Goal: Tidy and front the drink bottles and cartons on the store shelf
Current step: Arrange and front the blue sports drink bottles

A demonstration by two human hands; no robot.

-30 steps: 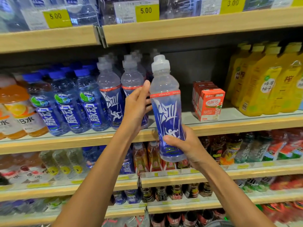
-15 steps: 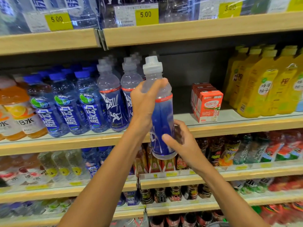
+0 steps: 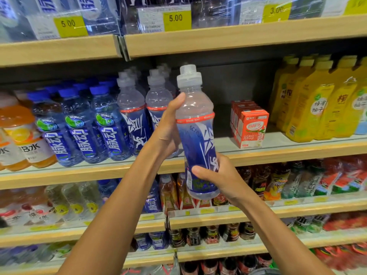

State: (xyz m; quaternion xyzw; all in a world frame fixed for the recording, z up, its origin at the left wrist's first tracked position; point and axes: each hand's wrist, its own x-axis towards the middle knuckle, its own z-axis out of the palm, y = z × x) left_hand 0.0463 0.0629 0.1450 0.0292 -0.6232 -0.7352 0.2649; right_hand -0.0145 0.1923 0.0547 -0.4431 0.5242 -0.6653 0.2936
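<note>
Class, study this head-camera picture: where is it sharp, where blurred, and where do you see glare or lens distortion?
Head view: sharp on the held bottle, left hand and right hand; lower-shelf bottles smear toward the corners; glare streaks the plastic wrap on the top shelf; the yellow bottles at the right edge lean, a wide-angle effect.

This is a shop, in its drinks aisle. Wood-fronted shelves (image 3: 278, 149) run in tiers, with yellow price tags (image 3: 176, 18) reading 5.00 and 3.00 along the top one. Identical goods stand in ranks: blue-capped bottles (image 3: 83, 132), yellow bottles (image 3: 309, 108), red cartons (image 3: 252, 128), and smaller drinks (image 3: 276, 181) crowding the lower tiers.
</note>
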